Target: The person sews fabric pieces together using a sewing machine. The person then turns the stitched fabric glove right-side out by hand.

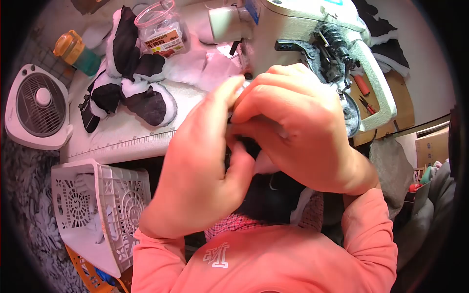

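Observation:
My left hand and my right hand meet in front of the sewing machine, above the table's front edge. The fingers of both are bent and pinched together, and what lies between them is mostly hidden. Just below the fingers shows a bit of dark material with a pale patch beside it; I cannot tell whether it is held. Behind my right hand is the machine's dark, lint-covered mechanism. A larger black cloth with a white edge lies over my lap.
Black fleece-lined pieces lie on the left of the table, near a clear jar and a bottle. A fan and a white plastic crate stand at left. Red-handled snips lie at right.

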`<action>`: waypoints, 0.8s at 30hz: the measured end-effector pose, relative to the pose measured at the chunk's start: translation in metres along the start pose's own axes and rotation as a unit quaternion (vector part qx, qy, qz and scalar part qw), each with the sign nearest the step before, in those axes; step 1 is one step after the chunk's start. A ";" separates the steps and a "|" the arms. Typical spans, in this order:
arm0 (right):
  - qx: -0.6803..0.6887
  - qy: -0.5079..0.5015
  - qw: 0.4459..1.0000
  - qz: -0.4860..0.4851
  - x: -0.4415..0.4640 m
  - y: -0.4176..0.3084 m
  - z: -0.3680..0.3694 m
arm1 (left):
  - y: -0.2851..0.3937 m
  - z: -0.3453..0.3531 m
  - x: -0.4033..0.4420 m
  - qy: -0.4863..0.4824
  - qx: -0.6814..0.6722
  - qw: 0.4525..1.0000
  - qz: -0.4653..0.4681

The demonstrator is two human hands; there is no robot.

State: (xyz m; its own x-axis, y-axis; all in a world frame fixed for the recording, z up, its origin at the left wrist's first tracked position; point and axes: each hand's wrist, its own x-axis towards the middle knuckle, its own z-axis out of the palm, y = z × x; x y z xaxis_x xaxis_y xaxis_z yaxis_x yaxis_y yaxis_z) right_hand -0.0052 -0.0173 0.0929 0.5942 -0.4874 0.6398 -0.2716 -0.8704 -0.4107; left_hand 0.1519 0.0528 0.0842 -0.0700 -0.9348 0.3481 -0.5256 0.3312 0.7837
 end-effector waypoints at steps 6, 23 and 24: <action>-0.143 -0.110 0.983 0.031 -0.010 -0.001 -0.041 | -0.008 0.010 0.009 0.006 0.120 0.982 0.145; -0.108 -0.100 0.988 -0.053 -0.002 0.016 -0.066 | -0.016 0.025 0.022 0.077 0.004 0.982 0.170; -0.132 -0.121 0.983 -0.039 -0.002 0.016 -0.070 | -0.016 0.025 0.022 0.076 0.004 0.982 0.171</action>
State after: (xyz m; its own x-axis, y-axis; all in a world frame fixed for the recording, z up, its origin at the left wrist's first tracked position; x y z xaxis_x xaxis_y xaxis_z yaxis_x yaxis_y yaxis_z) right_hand -0.0636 -0.0354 0.1309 0.7754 -0.4144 0.4765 -0.3853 -0.9083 -0.1630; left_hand 0.1379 0.0237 0.0669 -0.1165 -0.7386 0.6640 -0.4994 0.6215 0.6037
